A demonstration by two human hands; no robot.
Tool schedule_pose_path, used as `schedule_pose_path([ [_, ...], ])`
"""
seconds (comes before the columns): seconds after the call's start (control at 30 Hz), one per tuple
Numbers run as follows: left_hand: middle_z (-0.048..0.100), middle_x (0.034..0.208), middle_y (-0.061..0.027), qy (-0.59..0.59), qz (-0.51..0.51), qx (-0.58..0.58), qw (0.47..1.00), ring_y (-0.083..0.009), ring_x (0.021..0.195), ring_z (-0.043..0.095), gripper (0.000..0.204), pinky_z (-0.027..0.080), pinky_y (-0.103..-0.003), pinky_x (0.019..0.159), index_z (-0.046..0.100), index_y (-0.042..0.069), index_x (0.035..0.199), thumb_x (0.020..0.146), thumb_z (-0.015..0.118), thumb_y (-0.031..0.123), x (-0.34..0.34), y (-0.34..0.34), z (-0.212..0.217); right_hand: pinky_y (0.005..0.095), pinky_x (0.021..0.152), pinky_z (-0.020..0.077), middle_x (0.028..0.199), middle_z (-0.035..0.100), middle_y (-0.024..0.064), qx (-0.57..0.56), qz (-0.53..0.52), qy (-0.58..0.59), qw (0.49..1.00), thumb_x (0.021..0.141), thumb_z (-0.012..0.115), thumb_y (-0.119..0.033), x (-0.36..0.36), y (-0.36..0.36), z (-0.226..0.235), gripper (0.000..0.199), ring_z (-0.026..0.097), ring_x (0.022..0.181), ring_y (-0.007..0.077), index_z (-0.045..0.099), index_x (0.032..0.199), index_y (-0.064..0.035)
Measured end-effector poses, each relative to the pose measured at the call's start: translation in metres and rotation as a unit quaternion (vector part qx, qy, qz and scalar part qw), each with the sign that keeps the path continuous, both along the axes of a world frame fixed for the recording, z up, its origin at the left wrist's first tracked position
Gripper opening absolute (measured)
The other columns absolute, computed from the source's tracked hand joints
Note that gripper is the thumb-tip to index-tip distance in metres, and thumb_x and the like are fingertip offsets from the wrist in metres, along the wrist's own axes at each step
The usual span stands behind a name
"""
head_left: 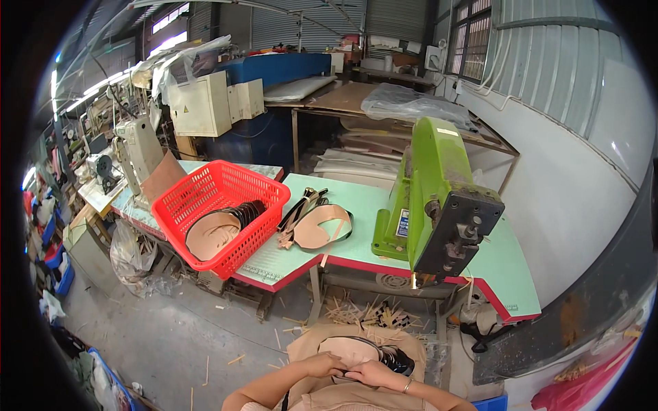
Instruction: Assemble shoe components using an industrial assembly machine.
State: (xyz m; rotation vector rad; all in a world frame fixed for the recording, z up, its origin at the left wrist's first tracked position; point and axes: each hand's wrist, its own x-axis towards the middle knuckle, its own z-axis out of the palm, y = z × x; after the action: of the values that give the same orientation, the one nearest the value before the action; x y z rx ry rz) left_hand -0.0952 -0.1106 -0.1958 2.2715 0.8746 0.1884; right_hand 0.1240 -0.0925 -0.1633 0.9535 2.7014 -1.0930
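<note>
Over my lap, a looped piece [353, 349] with a beige face and a black edge lies in front of me, with a bunch of black strips [395, 361] at its right end. My left hand [321, 365] is closed on its near edge, fingertips on the beige face. Beside it my right hand [372, 374], a bracelet at the wrist, pinches the same edge; the fingertips of both hands almost meet. Palms and part of the grip are hidden. A similar beige-and-black loop [314, 229] lies on the green table [367, 197], beside dark strips [306, 204].
A red plastic basket [257, 179] holding similar pieces stands on the table's left part. To the right stands a green press-like machine [439, 157] with a dark head. Offcuts [370, 312] litter the floor under the table. A sewing machine [137, 154] stands further left.
</note>
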Motion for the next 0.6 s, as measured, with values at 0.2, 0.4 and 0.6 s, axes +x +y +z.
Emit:
schedule_pose_path([
  [0.2,0.062,0.101,-0.013,-0.085,0.02,-0.067,0.994,-0.0292,0.098,0.056,0.03,0.043,-0.037,0.085,0.063,0.009,0.103,0.085,0.055,0.031,-0.001,0.002,-0.006,0.0412,0.072,0.0483,0.088,0.064,0.0145,0.008,-0.001,0.035,0.999,0.087,0.046,-0.041,0.002,-0.003,-0.006,0.035,0.061,0.082,0.0328,0.063,0.104,-0.0143],
  [0.4,0.063,0.089,-0.0147,-0.055,-0.023,-0.056,0.997,-0.033,0.085,0.058,0.025,0.045,-0.04,0.075,0.063,0.008,0.1,0.083,0.056,0.025,-0.003,0.022,-0.004,0.0366,0.083,0.0457,0.107,0.058,0.0182,-0.05,-0.005,0.028,0.998,0.086,0.054,-0.039,0.003,-0.006,0.014,0.044,0.057,0.096,0.0339,0.055,0.116,-0.0063],
  [0.6,0.063,0.084,-0.0161,-0.083,0.217,0.089,0.969,-0.035,0.075,0.06,0.024,0.048,-0.039,0.067,0.063,0.008,0.099,0.081,0.06,0.024,-0.014,0.029,0.043,0.053,0.1,0.025,0.134,0.021,0.0277,0.272,-0.08,0.132,0.95,0.076,0.066,-0.042,0.01,-0.022,0.043,0.074,0.022,0.125,0.0453,0.034,0.131,-0.004],
])
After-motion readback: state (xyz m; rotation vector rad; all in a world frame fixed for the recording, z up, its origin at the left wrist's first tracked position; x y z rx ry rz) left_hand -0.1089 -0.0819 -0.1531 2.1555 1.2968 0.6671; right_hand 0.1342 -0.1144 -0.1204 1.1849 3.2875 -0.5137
